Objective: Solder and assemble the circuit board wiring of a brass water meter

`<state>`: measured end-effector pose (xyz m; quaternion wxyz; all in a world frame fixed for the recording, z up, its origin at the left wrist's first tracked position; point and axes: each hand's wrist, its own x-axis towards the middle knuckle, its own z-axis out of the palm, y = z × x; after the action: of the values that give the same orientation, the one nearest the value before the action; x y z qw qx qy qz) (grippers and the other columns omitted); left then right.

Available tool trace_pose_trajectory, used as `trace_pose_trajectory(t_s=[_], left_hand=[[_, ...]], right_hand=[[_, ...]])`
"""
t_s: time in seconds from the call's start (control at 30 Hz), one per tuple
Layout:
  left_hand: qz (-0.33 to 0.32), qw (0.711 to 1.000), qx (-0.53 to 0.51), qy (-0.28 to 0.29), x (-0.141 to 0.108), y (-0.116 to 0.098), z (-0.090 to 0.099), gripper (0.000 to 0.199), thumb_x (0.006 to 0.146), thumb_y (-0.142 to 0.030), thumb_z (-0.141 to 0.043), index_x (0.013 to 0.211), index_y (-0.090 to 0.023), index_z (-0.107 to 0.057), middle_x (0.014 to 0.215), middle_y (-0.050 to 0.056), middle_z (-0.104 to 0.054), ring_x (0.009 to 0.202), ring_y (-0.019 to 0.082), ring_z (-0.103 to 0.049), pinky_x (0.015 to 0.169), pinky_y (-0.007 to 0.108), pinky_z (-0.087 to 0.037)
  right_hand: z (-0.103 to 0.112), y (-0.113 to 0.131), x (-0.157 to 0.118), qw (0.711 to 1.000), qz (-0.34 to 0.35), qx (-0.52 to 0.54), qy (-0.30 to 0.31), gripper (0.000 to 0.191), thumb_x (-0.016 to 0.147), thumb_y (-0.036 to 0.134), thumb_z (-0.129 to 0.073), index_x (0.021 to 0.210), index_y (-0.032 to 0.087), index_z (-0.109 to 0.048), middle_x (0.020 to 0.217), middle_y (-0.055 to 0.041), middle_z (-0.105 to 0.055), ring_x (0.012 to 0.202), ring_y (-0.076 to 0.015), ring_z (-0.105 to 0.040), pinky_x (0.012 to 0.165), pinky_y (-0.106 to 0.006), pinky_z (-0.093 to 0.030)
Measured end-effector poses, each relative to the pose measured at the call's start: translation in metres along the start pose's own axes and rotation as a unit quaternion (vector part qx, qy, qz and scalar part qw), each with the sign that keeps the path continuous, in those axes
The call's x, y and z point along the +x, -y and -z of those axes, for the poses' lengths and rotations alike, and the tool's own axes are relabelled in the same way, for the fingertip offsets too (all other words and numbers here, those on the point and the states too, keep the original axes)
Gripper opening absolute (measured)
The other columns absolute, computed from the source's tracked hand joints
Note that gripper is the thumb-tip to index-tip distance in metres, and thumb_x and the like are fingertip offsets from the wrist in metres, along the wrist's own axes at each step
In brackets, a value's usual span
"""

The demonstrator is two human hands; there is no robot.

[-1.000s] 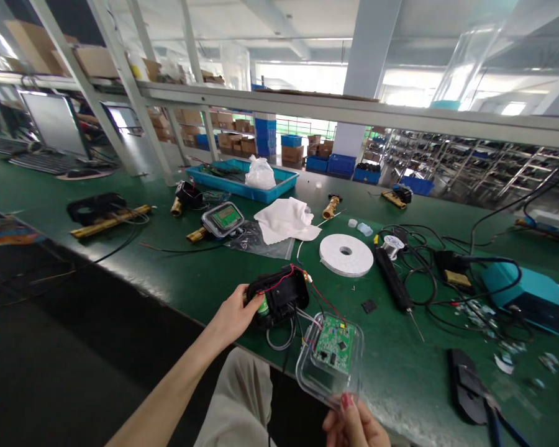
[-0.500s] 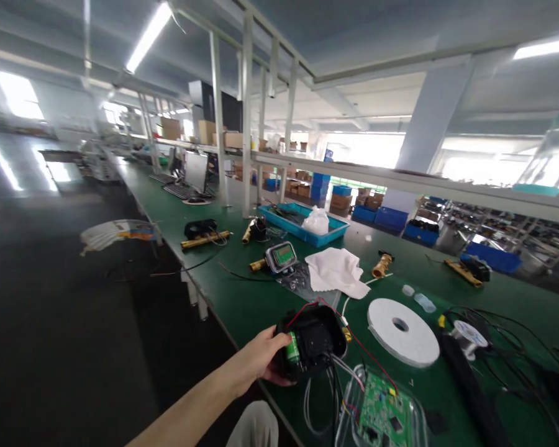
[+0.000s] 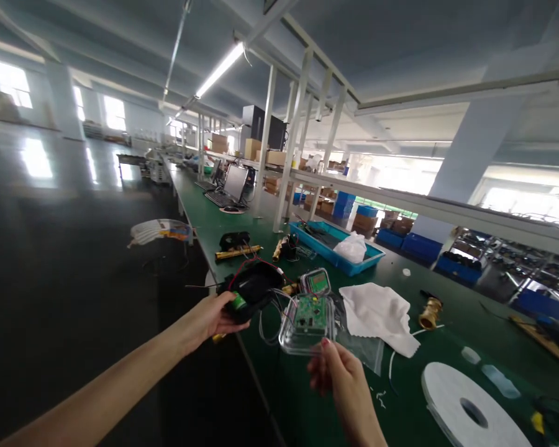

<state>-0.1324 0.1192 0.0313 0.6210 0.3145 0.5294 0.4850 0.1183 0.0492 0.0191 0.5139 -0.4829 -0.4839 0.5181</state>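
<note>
My left hand (image 3: 217,318) grips a black plastic housing (image 3: 259,284) by its near side, its open face upward. Beside my thumb in that housing shows a green battery (image 3: 238,302). Between the thumb and fingers of my right hand (image 3: 339,374) is the near right edge of a clear plastic case (image 3: 289,343). A green circuit board (image 3: 311,315) sits in this case. Grey wires (image 3: 276,299) run from the housing to the board, and a thin red wire (image 3: 246,263) arches over the housing. Behind the case is a meter display (image 3: 317,282) with a brass fitting.
A white cloth (image 3: 377,313) lies on a plastic bag on the green bench. Right of it are a brass valve body (image 3: 430,313) and a white tape roll (image 3: 451,397). A blue tray (image 3: 302,234) and shelf posts stand behind. The bench edge drops off on the left.
My right hand has come into view, holding the clear case with the board. Housing and case have moved left along the bench, close together. The view has turned left.
</note>
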Motion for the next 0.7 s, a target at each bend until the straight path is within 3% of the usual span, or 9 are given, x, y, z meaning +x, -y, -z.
trace_pose_trajectory(t_s=[0.17, 0.33, 0.5, 0.7], left_hand=[[-0.025, 0.998, 0.001, -0.065, 0.081, -0.027, 0.035, 0.018, 0.087, -0.025, -0.051, 0.093, -0.009, -0.056, 0.069, 0.006, -0.067, 0.061, 0.016, -0.067, 0.06, 0.028, -0.058], [0.011, 0.999, 0.011, -0.052, 0.149, -0.044, 0.038, 0.026, 0.09, -0.035, -0.053, 0.099, -0.011, -0.058, 0.086, 0.004, -0.064, 0.07, 0.012, -0.063, 0.062, 0.027, -0.055], [0.041, 0.998, 0.027, -0.034, 0.201, -0.051, 0.024, 0.028, 0.089, -0.034, -0.054, 0.105, -0.011, -0.057, 0.096, 0.006, -0.062, 0.078, 0.014, -0.062, 0.067, 0.03, -0.054], [0.002, 0.994, 0.069, -0.082, 0.25, -0.051, 0.011, 0.031, 0.09, -0.035, -0.054, 0.112, -0.014, -0.055, 0.104, 0.007, -0.06, 0.084, 0.016, -0.061, 0.071, 0.034, -0.054]], right_hand=[[-0.056, 0.006, 0.11, 0.997, -0.001, -0.073, -0.01, 0.036, 0.085, 0.045, -0.046, 0.066, 0.015, -0.051, 0.059, -0.0019, -0.062, 0.042, -0.0085, -0.053, 0.036, -0.019, -0.031], [-0.083, 0.0, 0.203, 0.985, -0.022, -0.16, -0.055, 0.034, 0.091, 0.042, -0.046, 0.077, 0.013, -0.055, 0.061, 0.0035, -0.057, 0.044, -0.0054, -0.049, 0.041, -0.018, -0.038], [-0.084, -0.011, 0.26, 0.969, -0.053, -0.228, -0.084, 0.033, 0.091, 0.043, -0.048, 0.081, 0.012, -0.058, 0.064, 0.0037, -0.055, 0.049, -0.0054, -0.05, 0.047, -0.02, -0.044], [-0.093, -0.039, 0.305, 0.966, -0.026, -0.244, -0.076, 0.027, 0.09, 0.038, -0.052, 0.098, 0.013, -0.058, 0.085, -0.0019, -0.062, 0.067, -0.0099, -0.059, 0.06, -0.026, -0.052]])
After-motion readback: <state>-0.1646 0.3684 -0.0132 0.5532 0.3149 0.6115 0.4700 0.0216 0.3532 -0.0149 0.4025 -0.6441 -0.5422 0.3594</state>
